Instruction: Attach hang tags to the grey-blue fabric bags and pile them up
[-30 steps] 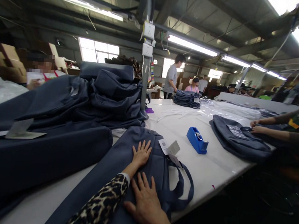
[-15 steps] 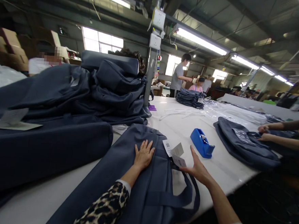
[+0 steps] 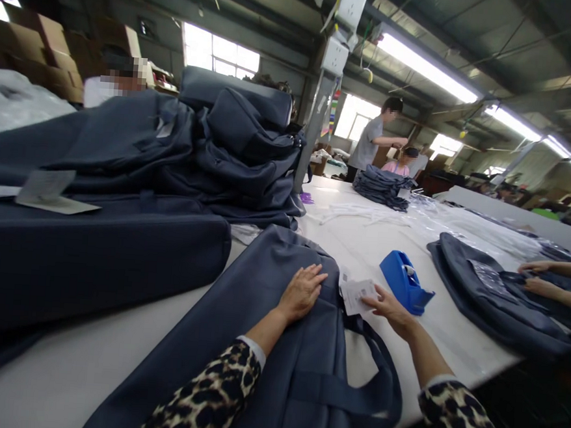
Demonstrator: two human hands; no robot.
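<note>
The right hand (image 3: pixel 389 307) is now touching the paper tags (image 3: pixel 357 296), right of centre in the frame; a second ago it was pressing on the navy bag (image 3: pixel 220 314). The work is thus turning, it seems, from the bag's surface to its tags. The left hand (image 3: pixel 303 292) is still lying flat on the bag, palm down, gripping nothing. The right fingers are meeting the card's edge, but blur is hiding whether they are pinching it, so I cannot tell.

The bag is lying on the white tabletop (image 3: pixel 109 352), its long axis running from bottom centre-left up towards mid-frame. Its rounded end is pointing up the frame, and its handle (image 3: pixel 387 384) is looping out at lower right.
</note>
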